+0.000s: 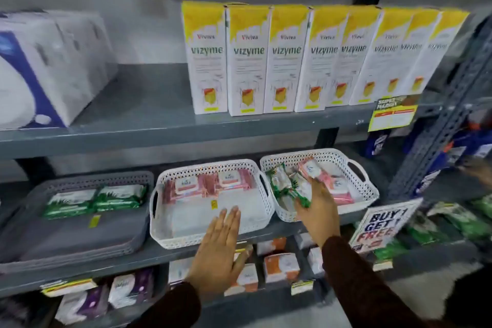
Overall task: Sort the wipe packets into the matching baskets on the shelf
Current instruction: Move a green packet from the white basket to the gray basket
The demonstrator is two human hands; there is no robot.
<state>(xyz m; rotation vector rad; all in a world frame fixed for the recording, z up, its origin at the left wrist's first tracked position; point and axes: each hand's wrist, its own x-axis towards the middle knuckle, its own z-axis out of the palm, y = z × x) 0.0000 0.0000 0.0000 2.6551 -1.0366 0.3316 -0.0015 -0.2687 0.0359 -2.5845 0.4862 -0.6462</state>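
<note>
Three baskets stand side by side on the middle shelf. The grey basket (127, 237) on the left holds two green wipe packets (93, 201). The middle white basket (165, 241) holds two pink packets (207, 184) at its back. The right white basket (372, 189) holds mixed green packets (279, 181) and pink packets (338, 184). My left hand (218, 247) hovers flat and open over the front rim of the middle basket. My right hand (316, 208) reaches into the right basket, fingers closed on a green packet (302, 194).
Yellow-and-white Vizyme boxes (287, 61) line the upper shelf, with a white tissue pack (45, 69) to their left. A "Buy 1 Get 1 Free" sign (383, 224) hangs right of the baskets. More packets lie on the shelf below (279, 266). A blue-grey upright (452, 104) stands at right.
</note>
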